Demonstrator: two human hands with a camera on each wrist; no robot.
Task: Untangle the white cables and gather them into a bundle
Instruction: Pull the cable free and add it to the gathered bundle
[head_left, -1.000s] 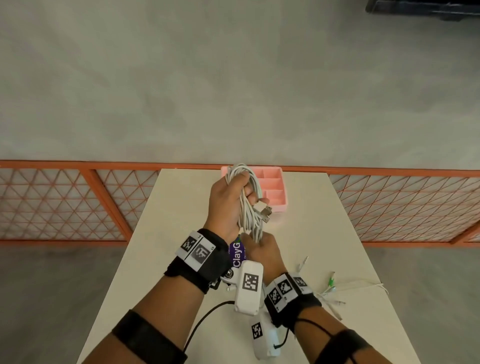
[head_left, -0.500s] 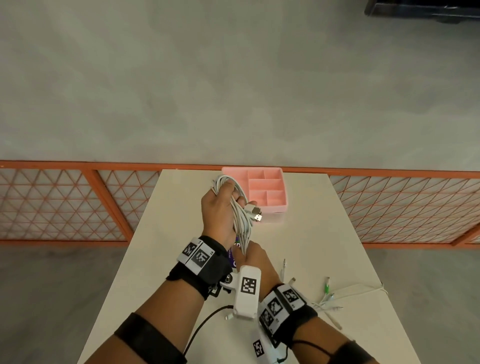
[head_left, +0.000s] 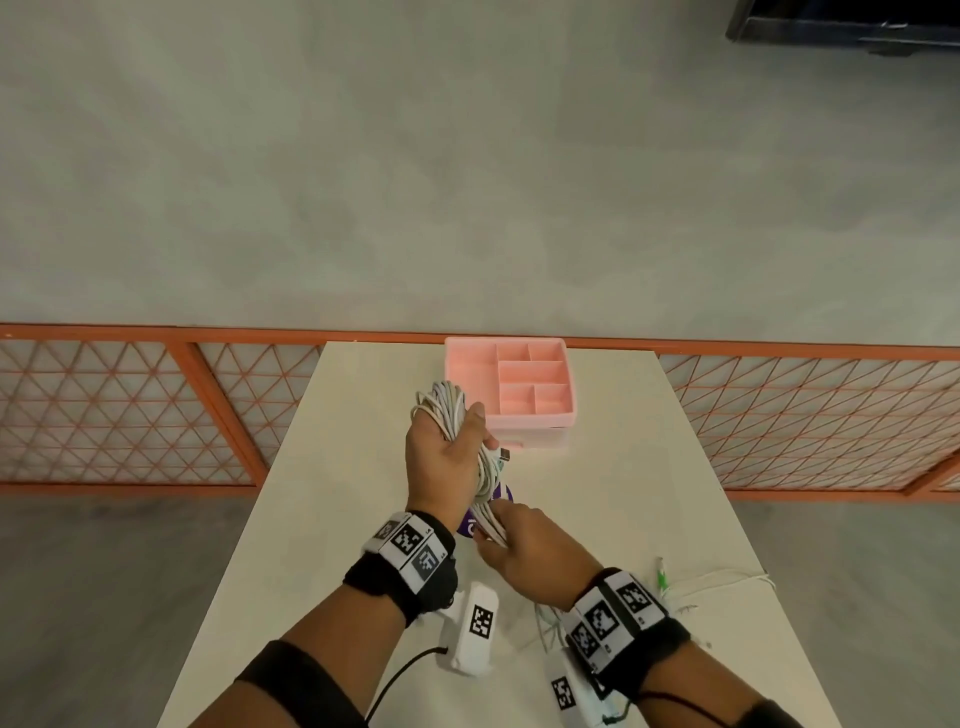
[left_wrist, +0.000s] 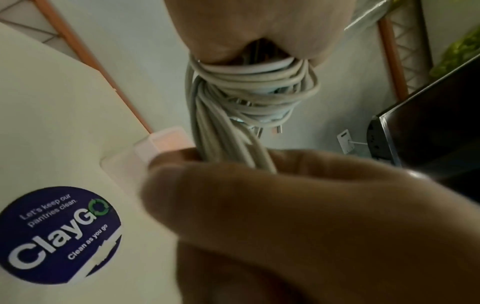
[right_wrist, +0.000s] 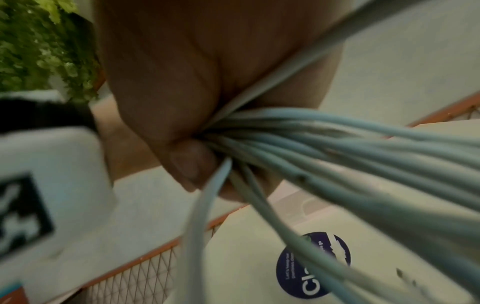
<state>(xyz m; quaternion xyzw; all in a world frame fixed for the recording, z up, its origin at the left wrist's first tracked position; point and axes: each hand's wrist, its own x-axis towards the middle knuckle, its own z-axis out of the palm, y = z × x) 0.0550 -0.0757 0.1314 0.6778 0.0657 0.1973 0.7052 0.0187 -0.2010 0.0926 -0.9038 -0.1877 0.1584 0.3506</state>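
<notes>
Now the coil of white cables (head_left: 449, 415) sits lower and closer to the body than it did a second ago: the left hand (head_left: 441, 457) has brought it down from in front of the pink organiser (head_left: 511, 384), and the right hand (head_left: 524, 545) has swung out from under the left wrist to the coil's near end. The left hand's fingers are wrapped round the upper loops, thumb pressed across them; the right hand's fingers are curled round the strands trailing just below the left palm. I judge the gathering nearly done, with the tail being drawn straight for a last wrap. A metal plug (head_left: 503, 455) juts out beside the left thumb. The cables are smooth, round, rubbery cords, packed in uneven loops, with a few turns wound crosswise round the waist in the left wrist view. Some thin white leads with green tips (head_left: 661, 577) lie on the matte cream table (head_left: 322, 493) beyond the right wrist, not yet gathered. A round purple sticker (left_wrist: 59, 234) lies flat beneath both hands.
</notes>
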